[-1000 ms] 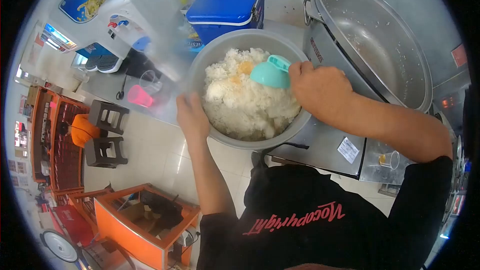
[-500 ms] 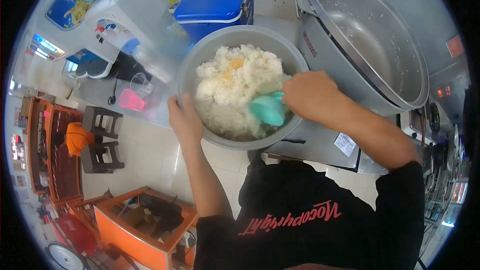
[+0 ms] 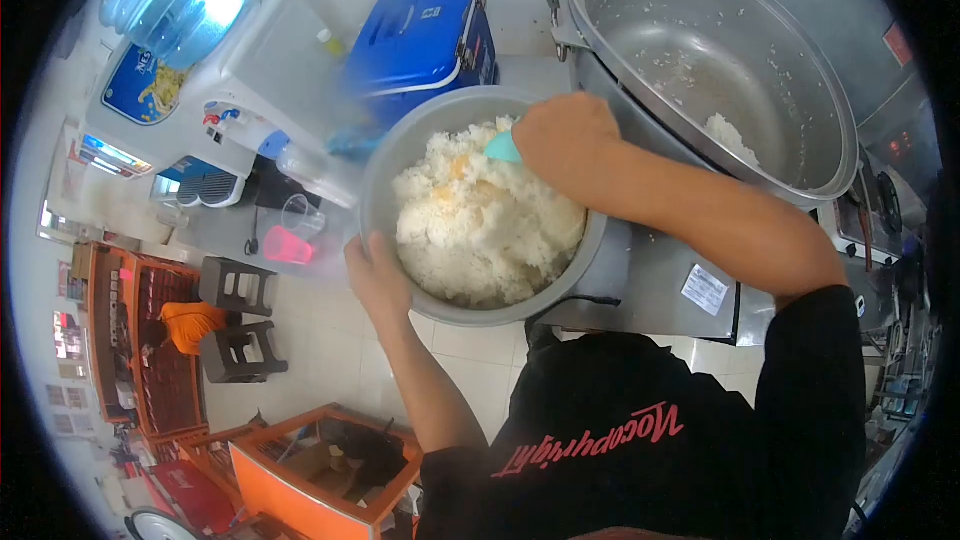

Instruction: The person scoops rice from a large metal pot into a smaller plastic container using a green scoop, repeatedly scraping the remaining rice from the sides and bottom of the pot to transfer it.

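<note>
A round grey metal pot [image 3: 372, 202] full of steaming white rice [image 3: 480, 230] stands in front of me, with yellowish patches on the rice. My left hand [image 3: 380, 275] grips the pot's left rim, thumb on the inner side and fingers outside. Over the far right part of the rice, my right hand [image 3: 565, 135] is closed round a turquoise scoop [image 3: 503, 147]. The scoop's edge touches or nearly touches the rice; most of it is hidden behind the hand.
A large open metal pot [image 3: 690, 35] with rice bits inside is at the right. Behind sit a blue cooler box [image 3: 415, 35] and a water dispenser [image 3: 265, 70]. A pink cup [image 3: 288, 246] lies at left. Farther left, a person in orange [image 3: 193, 325] is near dark stools [image 3: 240, 352].
My right hand has moved the scoop from the rice's near right side to its far side. The rice there is heaped differently. My left hand stays on the rim; the view has shifted slightly.
</note>
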`<action>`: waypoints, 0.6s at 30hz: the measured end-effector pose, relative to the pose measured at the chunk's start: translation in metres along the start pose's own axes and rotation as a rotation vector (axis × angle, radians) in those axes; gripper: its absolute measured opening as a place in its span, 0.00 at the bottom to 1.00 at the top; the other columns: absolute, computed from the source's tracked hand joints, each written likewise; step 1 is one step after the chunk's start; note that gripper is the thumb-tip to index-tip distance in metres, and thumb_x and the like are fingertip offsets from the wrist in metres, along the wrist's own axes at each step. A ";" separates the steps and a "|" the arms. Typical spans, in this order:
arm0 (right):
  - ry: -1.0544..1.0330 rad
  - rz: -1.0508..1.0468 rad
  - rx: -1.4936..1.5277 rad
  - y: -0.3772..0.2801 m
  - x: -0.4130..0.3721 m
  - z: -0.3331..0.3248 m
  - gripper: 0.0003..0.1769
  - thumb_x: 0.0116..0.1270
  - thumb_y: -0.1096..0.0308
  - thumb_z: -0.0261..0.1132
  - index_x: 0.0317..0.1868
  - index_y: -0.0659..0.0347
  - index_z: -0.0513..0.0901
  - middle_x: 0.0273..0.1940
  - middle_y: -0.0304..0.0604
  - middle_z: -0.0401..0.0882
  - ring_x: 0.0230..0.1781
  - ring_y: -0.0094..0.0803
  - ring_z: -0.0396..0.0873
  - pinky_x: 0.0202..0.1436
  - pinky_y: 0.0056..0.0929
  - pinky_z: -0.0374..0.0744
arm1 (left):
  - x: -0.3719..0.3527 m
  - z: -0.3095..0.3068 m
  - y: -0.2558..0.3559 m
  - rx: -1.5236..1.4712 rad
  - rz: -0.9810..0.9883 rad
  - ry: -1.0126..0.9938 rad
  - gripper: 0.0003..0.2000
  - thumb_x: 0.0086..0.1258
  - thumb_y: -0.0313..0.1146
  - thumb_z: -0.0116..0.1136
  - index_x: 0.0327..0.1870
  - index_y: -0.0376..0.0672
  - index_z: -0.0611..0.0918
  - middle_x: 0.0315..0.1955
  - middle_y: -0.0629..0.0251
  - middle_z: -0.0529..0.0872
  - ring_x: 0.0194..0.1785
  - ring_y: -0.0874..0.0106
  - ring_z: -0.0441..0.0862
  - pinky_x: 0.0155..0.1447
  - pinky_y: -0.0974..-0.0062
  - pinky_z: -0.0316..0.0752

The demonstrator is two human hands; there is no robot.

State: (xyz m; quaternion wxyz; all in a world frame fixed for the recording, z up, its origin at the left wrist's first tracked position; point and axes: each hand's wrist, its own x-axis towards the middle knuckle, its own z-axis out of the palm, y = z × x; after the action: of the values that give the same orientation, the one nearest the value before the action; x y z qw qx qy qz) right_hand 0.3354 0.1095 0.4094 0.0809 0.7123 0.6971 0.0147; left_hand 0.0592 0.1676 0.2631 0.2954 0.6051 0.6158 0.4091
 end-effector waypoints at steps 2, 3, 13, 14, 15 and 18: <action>0.185 0.028 0.001 0.013 -0.012 -0.035 0.09 0.62 0.70 0.66 0.39 0.60 0.92 0.39 0.49 0.90 0.41 0.44 0.91 0.41 0.41 0.87 | 0.000 0.000 0.003 0.007 0.006 -0.005 0.21 0.80 0.42 0.52 0.59 0.30 0.77 0.53 0.44 0.83 0.58 0.56 0.81 0.64 0.62 0.72; 0.273 -0.027 0.003 0.022 -0.021 -0.053 0.09 0.63 0.70 0.66 0.38 0.61 0.91 0.38 0.50 0.90 0.40 0.45 0.90 0.41 0.42 0.87 | 0.000 0.000 0.004 -0.028 -0.012 -0.009 0.21 0.80 0.42 0.52 0.59 0.29 0.78 0.53 0.45 0.83 0.58 0.57 0.81 0.64 0.62 0.72; 0.224 0.307 0.172 0.137 -0.076 -0.141 0.20 0.76 0.59 0.56 0.47 0.69 0.86 0.43 0.62 0.87 0.44 0.56 0.85 0.53 0.48 0.80 | 0.008 -0.001 -0.021 0.137 0.023 0.048 0.20 0.81 0.40 0.50 0.58 0.29 0.79 0.53 0.47 0.84 0.57 0.60 0.80 0.64 0.63 0.72; 0.213 0.344 0.151 0.162 -0.079 -0.134 0.20 0.76 0.59 0.56 0.47 0.69 0.86 0.43 0.62 0.87 0.44 0.56 0.85 0.53 0.48 0.80 | 0.006 0.000 -0.020 0.133 0.023 0.070 0.20 0.82 0.41 0.49 0.58 0.30 0.79 0.51 0.48 0.84 0.55 0.61 0.80 0.63 0.64 0.72; 0.185 0.361 0.229 0.203 -0.078 -0.122 0.18 0.74 0.60 0.59 0.42 0.70 0.85 0.36 0.61 0.84 0.38 0.56 0.83 0.46 0.51 0.79 | 0.002 0.001 -0.008 0.120 0.027 0.080 0.21 0.82 0.42 0.48 0.58 0.30 0.79 0.49 0.49 0.84 0.54 0.61 0.80 0.62 0.64 0.72; -0.044 0.267 -0.117 0.299 -0.087 -0.079 0.16 0.70 0.63 0.63 0.36 0.71 0.85 0.30 0.60 0.84 0.33 0.54 0.84 0.39 0.51 0.80 | 0.006 -0.002 -0.012 -0.025 -0.113 -0.018 0.21 0.82 0.44 0.47 0.57 0.31 0.78 0.43 0.54 0.82 0.48 0.63 0.77 0.57 0.66 0.72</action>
State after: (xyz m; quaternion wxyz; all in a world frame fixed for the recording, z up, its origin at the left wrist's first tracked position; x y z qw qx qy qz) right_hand 0.6184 0.0255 0.5358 0.1348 0.7929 0.5921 0.0505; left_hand 0.0509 0.1744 0.2548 0.3314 0.5691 0.6412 0.3939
